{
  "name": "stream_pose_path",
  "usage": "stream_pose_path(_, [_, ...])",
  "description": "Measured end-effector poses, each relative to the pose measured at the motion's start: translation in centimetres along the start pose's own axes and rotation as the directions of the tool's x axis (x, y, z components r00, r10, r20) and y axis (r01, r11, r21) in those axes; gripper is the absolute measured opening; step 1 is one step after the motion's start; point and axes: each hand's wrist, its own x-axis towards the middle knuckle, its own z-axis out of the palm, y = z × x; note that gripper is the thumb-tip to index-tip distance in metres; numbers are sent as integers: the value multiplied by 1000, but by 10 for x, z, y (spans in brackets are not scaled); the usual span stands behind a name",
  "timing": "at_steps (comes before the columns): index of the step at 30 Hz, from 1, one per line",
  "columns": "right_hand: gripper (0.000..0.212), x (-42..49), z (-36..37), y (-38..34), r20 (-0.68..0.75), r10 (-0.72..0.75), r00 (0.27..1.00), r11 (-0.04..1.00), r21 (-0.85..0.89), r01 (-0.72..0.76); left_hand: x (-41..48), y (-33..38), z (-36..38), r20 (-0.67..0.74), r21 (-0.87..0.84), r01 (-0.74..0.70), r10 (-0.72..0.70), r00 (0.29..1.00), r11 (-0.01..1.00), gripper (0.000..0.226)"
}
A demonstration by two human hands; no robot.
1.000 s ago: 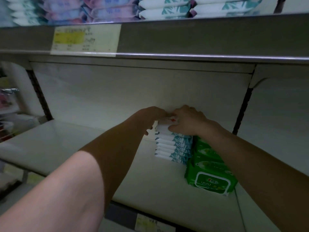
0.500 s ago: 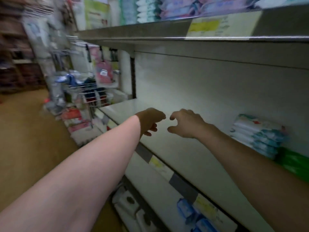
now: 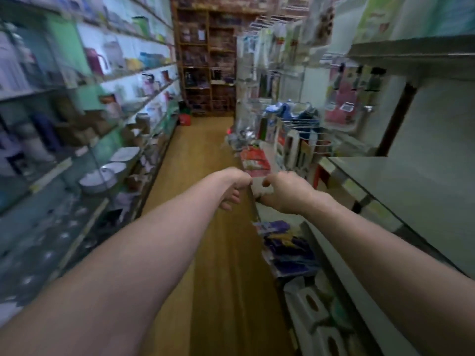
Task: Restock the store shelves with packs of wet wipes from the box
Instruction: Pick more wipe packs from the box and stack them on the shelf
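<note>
Both arms reach forward over the aisle. My left hand (image 3: 234,186) and my right hand (image 3: 285,192) hang side by side with loosely curled fingers and hold nothing. The grey shelf (image 3: 411,181) where the wipes were stacked runs along the right edge; its visible part is bare. No pack of wet wipes and no box show in this blurred view.
A wooden-floored aisle (image 3: 205,155) leads to a brown shelving unit (image 3: 205,60) at the far end. Left shelves carry bowls (image 3: 102,176), flasks and cups. Wire racks with hanging goods (image 3: 295,119) stand at the right. Lower right shelves hold purple packs (image 3: 288,250) and white boxes (image 3: 313,312).
My hands let go of the stacked wipe packs and pulled back from the shelf. My head turned left, so the packs left the view and the aisle came in.
</note>
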Motion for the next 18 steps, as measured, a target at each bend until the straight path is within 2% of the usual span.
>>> stream_pose_path(5, [45,18,27,-108,70,-162,984,986,-13,163,-6,-84,-77,-86,-36,113,-116,990,993,46])
stream_pose_path(11, [47,23,64,-217,193,-329,924,944,49,326,-14,-181,-149,-181,-132,219,-240,954,967,46])
stream_pose_path(14, [47,21,89,-269,262,-413,872,909,61,413,-18,-239,-176,-235,-180,306,-343,909,935,44])
stream_pose_path(18, [45,17,126,-333,380,-528,759,830,40,557,-24,-315,-203,-249,-262,419,-481,841,869,44])
